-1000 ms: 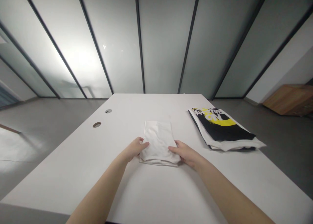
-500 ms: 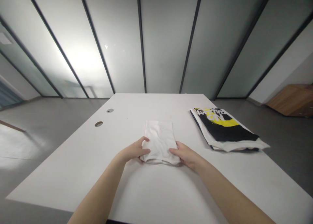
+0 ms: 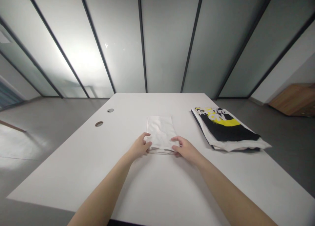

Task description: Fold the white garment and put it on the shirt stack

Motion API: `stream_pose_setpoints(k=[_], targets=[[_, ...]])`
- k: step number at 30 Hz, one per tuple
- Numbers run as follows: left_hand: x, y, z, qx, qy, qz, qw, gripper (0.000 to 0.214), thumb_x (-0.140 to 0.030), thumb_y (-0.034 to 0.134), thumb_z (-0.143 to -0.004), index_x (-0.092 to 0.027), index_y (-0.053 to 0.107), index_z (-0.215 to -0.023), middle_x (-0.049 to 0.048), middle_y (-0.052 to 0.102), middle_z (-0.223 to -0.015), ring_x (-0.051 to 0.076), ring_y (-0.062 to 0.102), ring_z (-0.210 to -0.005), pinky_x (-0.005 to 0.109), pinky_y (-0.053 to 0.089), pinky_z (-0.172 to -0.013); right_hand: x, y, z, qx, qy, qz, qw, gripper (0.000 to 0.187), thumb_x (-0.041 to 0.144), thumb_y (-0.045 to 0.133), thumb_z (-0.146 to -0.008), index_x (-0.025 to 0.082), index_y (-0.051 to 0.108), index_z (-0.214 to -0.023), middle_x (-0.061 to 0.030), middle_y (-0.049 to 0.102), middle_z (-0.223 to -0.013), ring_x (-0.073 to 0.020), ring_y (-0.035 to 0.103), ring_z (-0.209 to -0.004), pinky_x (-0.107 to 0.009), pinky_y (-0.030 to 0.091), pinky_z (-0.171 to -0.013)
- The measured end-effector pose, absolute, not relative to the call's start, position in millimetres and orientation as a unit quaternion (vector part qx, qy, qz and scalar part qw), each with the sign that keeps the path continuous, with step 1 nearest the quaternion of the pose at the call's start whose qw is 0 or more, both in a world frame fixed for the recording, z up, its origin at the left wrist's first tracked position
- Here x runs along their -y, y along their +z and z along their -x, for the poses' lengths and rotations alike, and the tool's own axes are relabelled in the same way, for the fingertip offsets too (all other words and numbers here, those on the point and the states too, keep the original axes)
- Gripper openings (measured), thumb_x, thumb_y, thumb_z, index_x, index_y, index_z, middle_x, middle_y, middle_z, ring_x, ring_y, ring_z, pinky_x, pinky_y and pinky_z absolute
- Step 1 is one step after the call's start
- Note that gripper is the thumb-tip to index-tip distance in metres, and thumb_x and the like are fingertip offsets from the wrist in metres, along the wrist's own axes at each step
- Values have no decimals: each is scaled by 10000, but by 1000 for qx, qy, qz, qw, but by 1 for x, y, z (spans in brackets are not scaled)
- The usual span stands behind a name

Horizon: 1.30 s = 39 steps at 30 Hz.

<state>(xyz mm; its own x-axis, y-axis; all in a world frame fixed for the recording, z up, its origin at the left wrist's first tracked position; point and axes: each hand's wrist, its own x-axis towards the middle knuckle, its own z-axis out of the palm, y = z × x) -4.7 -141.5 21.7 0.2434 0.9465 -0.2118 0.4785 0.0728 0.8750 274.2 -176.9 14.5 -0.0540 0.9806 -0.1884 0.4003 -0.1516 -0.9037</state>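
A white garment (image 3: 161, 130), folded into a neat rectangle, lies flat on the white table (image 3: 152, 190) in front of me. Several layers show along its near edge, and its upper face has faint wrinkles. My left hand (image 3: 140, 145) grips the near left corner, thumb on top and the lower fingers hidden beneath. At the near right corner, my right hand (image 3: 185, 148) pinches the layers in the same way, with its index finger resting on the cloth.
Folded clothes (image 3: 225, 129) are stacked at the table's right side, a black one with yellow and white print on top. Two round holes, a nearer one (image 3: 99, 124) and a farther one (image 3: 110, 110), lie near the left edge. Frosted glass panels (image 3: 164, 38) stand behind.
Both hands and the white garment have shifted a little away from me. The garment's near edge now lies straighter, and my fingers are bent more at its corners.
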Motion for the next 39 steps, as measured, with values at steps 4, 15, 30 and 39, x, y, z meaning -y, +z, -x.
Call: stream_pose_setpoints(k=[4, 15, 30, 39], targets=[[138, 26, 19, -544, 210, -705, 403, 336, -371, 583, -934, -209, 616, -1227, -29, 657, -657, 146, 595, -532, 234, 445, -545, 178, 20, -281, 567, 442, 644, 260, 346, 270, 579, -958, 233, 589, -1302, 26, 642, -769, -138, 623, -520, -206, 439, -410], [142, 28, 14, -538, 184, -677, 467, 411, -438, 650, -890, -219, 601, -1235, -56, 585, -670, 117, 459, -498, 223, 344, -488, 180, 30, -274, 523, 470, 647, 293, 293, 299, 556, -981, 231, 590, -1264, 64, 605, -671, -93, 476, -414, -179, 343, -380], [144, 33, 19, -439, 146, -853, 242, 328, -395, 776, -801, -235, 739, -1085, 72, 729, -1030, 263, 669, -915, 333, 470, -805, 183, 28, -276, 765, 224, 551, 247, 312, 340, 653, -941, 203, 759, -1200, -100, 738, -1094, -245, 690, -990, -337, 494, -901], [151, 42, 16, -395, 76, -866, 296, 154, -273, 692, -805, -257, 780, -929, 5, 693, -776, 191, 589, -691, 290, 356, -632, 190, 33, -274, 818, 238, 507, 131, 109, 279, 684, -919, 229, 780, -932, -41, 738, -893, -206, 637, -802, -297, 411, -719]])
